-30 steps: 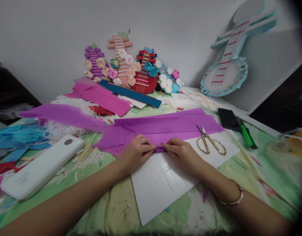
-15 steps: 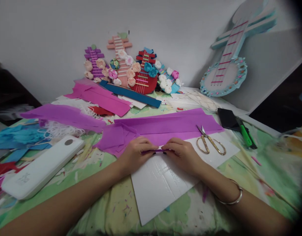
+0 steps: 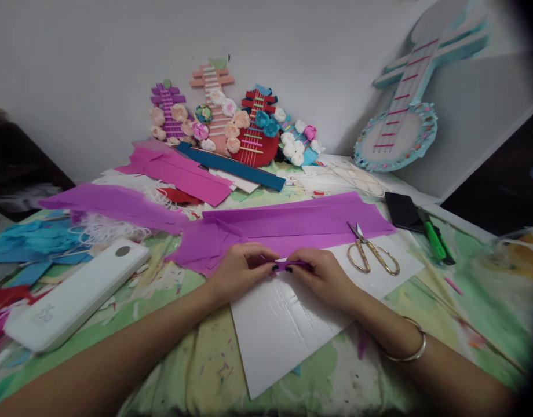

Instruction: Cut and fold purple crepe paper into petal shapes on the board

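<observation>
Between my two hands is a narrow purple paper strip, held just above a white board. My left hand pinches its left end between thumb and fingers. The right end is pinched in my right hand, with the thumbs close together. Parts of the strip are hidden behind my fingers. Beyond the hands lie larger purple paper sheets. Gold-handled scissors rest, blades apart, on the board's right part and the purple paper.
A white oblong device lies at the left near blue paper. At right are a black flat object and a green cutter. Decorated paper instruments lean on the wall, with a larger pale-blue one to the right.
My thumbs have shifted slightly on the purple strip, and more of its face shows between them. Both hands stay in nearly the same place.
</observation>
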A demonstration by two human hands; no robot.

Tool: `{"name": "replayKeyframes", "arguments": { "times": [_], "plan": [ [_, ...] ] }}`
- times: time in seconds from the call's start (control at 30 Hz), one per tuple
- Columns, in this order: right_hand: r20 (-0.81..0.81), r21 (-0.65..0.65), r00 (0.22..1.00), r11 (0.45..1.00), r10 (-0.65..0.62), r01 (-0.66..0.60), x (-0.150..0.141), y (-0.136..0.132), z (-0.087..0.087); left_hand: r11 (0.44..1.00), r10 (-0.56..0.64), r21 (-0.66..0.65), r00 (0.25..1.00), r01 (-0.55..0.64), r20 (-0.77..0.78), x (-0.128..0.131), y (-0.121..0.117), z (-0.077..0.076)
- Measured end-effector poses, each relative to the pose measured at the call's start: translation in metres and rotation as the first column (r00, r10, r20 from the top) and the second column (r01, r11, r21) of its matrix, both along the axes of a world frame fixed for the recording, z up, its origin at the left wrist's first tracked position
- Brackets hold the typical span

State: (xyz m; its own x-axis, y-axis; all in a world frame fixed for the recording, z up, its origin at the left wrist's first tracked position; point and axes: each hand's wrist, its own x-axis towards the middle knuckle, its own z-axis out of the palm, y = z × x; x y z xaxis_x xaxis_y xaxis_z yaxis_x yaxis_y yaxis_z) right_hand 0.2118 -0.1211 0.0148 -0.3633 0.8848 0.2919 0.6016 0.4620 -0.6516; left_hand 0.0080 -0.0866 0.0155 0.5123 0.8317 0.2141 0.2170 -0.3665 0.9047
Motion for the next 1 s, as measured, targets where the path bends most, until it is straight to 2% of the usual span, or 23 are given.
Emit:
{"name": "replayKeyframes", "arguments": {
  "times": [0.07,0.13,0.27,0.4,0.6,0.87,1.0],
  "plan": [
    [-0.095,-0.142,0.995,0.990,-0.040,0.026,0.0011,-0.0001,0.0000,0.992,0.022,-0.128,0.997,-0.012,0.072,0.0012,-0.0014,0.0022],
    [-0.208,-0.243,0.976,0.970,-0.057,0.005,0.0022,0.0007,-0.0015,0.981,0.059,-0.189,0.993,-0.040,0.100,0.0019,-0.0023,0.0039],
    [-0.395,-0.353,0.914,0.934,-0.093,-0.057,0.0022,0.0033,-0.0055,0.976,0.144,-0.179,0.984,-0.123,0.109,0.0016,-0.0014,0.0048],
    [-0.500,-0.442,0.851,0.892,-0.159,-0.093,0.0013,0.0049,-0.0064,0.971,0.221,-0.123,0.964,-0.204,0.151,0.0004,0.0006,0.0023],
    [-0.552,-0.492,0.808,0.863,-0.206,-0.116,0.0022,0.0052,-0.0030,0.957,0.265,-0.175,0.938,-0.229,0.223,-0.0005,0.0010,-0.0018],
    [-0.580,-0.488,0.781,0.866,-0.231,-0.106,0.0031,0.0063,-0.0020,0.948,0.270,-0.248,0.919,-0.201,0.289,-0.0012,0.0012,-0.0020],
    [-0.572,-0.484,0.789,0.869,-0.224,-0.104,0.0027,0.0060,-0.0017,0.952,0.230,-0.268,0.920,-0.146,0.317,-0.0004,0.0000,-0.0003]
  ]
}}
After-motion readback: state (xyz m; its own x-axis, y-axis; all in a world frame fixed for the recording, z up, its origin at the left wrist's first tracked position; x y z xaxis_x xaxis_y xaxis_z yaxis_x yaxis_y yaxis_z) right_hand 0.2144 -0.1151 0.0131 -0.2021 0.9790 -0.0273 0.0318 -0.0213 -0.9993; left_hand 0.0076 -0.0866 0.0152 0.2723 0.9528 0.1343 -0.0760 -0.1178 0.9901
